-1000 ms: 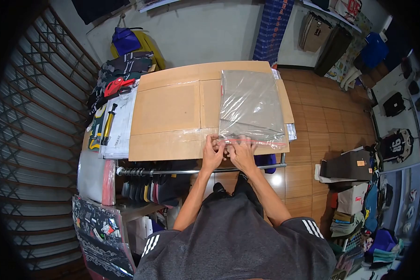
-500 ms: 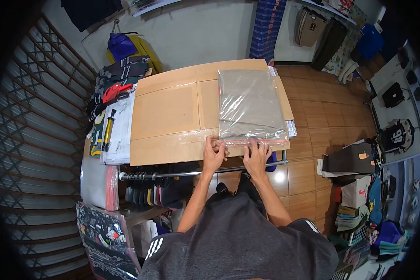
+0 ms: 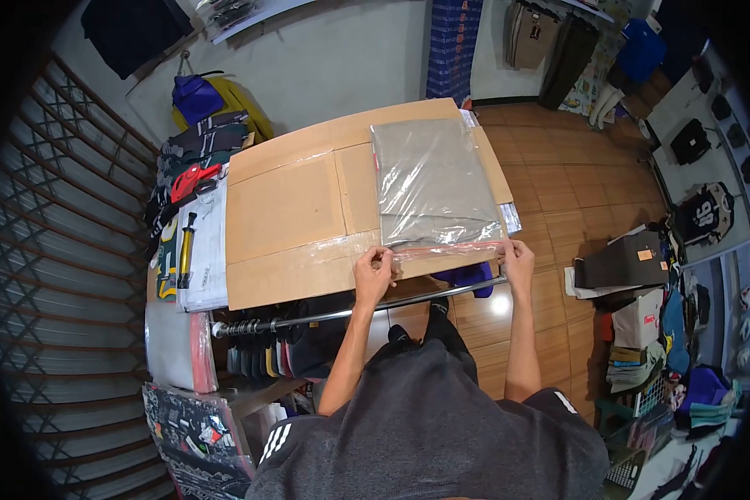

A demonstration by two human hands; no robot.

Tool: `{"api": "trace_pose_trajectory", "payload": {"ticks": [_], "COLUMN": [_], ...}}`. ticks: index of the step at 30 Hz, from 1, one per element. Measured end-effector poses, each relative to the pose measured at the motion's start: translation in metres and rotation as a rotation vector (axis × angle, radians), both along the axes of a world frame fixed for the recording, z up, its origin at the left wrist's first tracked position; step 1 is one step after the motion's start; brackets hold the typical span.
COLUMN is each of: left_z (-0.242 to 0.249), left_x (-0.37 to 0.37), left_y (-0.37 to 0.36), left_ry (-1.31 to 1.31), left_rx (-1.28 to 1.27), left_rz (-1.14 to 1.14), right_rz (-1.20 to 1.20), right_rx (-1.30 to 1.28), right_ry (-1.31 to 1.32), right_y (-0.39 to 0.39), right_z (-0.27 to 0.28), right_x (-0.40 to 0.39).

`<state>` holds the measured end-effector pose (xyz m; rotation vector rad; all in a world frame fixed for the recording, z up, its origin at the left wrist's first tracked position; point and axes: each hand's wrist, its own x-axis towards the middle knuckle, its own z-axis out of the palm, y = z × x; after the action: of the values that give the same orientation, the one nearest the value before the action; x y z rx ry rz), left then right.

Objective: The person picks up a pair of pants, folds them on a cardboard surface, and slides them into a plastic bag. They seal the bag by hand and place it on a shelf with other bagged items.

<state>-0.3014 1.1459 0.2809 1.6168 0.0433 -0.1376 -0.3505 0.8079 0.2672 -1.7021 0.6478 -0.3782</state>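
A clear plastic bag with a folded grey-brown garment inside lies on the right part of a flat cardboard sheet. Its near edge carries a red strip. At the left end of that edge, my left hand pinches the plastic between thumb and fingers. My right hand is closed on the right end of the same edge, near the cardboard's right corner. The plastic looks drawn out between both hands.
Left of the cardboard lie a yellow-and-black pump-like tool and a red tool. A metal rail with hangers runs below the near edge. Stacked clothes stand at the right, and a folding metal gate at the left.
My right hand has slid rightward along the bag's near edge to its right end. My left hand stays at the left end. The whole view has shifted slightly.
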Motion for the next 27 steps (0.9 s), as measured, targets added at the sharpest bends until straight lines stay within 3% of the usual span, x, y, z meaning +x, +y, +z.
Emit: {"api": "trace_pose_trajectory", "payload": {"ticks": [10, 27], "left_z": [-0.003, -0.001], "left_x": [-0.001, -0.003], "left_y": [0.003, 0.003], "left_ry": [0.036, 0.112], "left_rx": [-0.06, -0.038], "left_rz": [0.141, 0.199], "right_rz": [0.12, 0.313], "right_rx": [0.283, 0.308], "right_ry": [0.122, 0.216], "right_y": [-0.016, -0.031], "right_z": [-0.007, 0.007], "right_x": [0.001, 0.002]}}
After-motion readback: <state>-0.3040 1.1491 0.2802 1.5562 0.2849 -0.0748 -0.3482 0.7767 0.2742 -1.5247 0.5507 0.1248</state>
